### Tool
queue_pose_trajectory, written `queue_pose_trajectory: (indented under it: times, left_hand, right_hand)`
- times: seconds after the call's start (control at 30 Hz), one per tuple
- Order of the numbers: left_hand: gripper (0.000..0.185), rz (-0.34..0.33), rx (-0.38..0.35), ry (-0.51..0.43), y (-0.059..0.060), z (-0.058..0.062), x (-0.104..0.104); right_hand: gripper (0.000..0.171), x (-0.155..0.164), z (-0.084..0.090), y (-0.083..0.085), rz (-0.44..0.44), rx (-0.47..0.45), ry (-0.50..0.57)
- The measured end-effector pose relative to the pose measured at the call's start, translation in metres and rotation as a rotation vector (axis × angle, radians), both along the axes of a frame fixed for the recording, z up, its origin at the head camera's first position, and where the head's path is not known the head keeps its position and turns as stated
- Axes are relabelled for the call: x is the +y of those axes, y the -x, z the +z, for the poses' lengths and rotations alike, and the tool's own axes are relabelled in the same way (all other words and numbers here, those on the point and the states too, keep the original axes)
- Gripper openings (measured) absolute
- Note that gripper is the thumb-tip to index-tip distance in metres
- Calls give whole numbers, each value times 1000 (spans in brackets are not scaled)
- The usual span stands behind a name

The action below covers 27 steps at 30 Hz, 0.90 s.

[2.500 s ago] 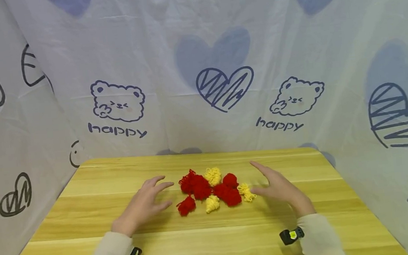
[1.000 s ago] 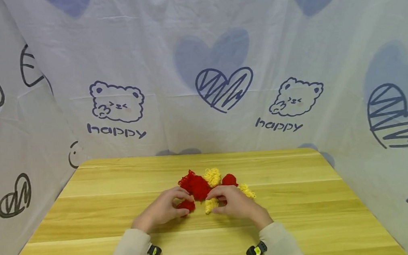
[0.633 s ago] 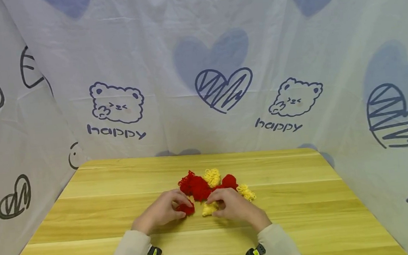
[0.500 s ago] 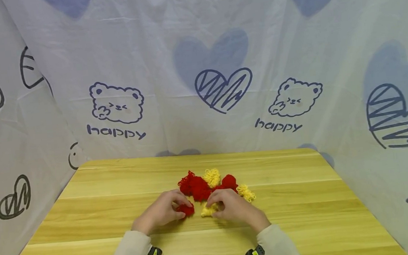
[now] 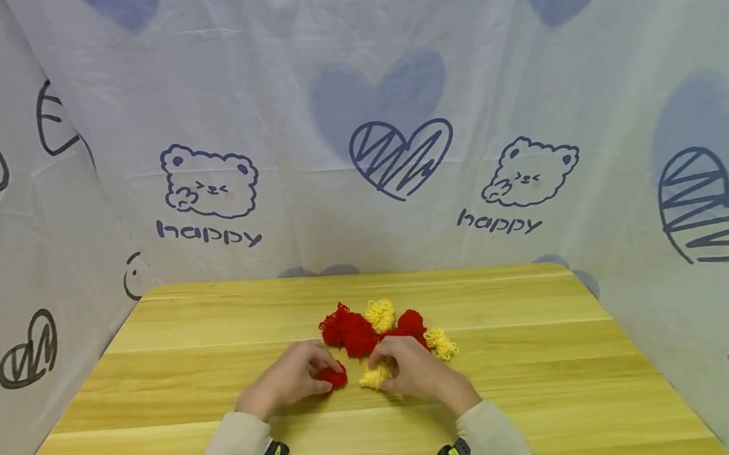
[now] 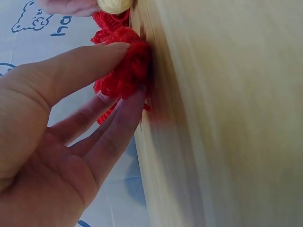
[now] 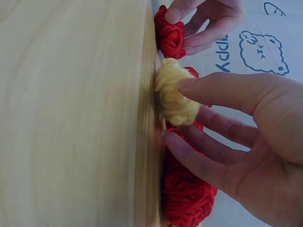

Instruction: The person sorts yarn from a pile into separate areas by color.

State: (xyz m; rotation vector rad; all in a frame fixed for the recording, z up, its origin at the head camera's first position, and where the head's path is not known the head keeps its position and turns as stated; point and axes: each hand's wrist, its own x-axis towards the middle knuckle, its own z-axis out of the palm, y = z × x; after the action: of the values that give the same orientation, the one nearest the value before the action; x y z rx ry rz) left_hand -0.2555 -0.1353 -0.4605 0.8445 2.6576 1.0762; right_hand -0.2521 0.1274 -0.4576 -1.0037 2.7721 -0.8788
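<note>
My left hand pinches a small red yarn bundle between thumb and fingers, low on the wooden table. In the left wrist view the thumb lies across this red yarn and the fingertips are on its other side. Just to the right, my right hand holds a small yellow yarn bundle the same way. Its wound strands show in the right wrist view, where the thumb presses on the yellow yarn. A narrow gap separates the two bundles. The right hand hides part of the red yarn behind it.
Behind the hands lie more yarn bundles: a large red one, a yellow one, a round red one and a yellow one at the right. A printed cloth hangs around the wooden table.
Both hands came inward from beside the pile and took hold of the small red and yellow bundles. The yellow bundle has turned and shifted slightly toward the front left; the red one moved slightly nearer.
</note>
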Motion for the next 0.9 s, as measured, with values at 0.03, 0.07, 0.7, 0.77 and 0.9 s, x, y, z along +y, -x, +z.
queue_pose_trajectory:
  times: [0.03, 0.07, 0.7, 0.77, 0.9]
  left_hand:
    - [21, 0, 2, 5, 0, 0, 0]
    - [21, 0, 4, 9, 0, 0, 0]
    - [25, 22, -12, -2, -2, -1, -2]
    - [25, 24, -8, 3, -2, -2, -2]
    - [24, 24, -7, 4, -2, -1, -1]
  right_hand:
    - [25, 0, 0, 0, -1, 7, -1]
    - [27, 0, 0, 0, 0, 10, 0]
    - [24, 1, -2, -3, -36, -53, -15]
    - [24, 2, -3, -3, -35, -55, -12]
    - [24, 4, -5, -2, -28, -34, -6]
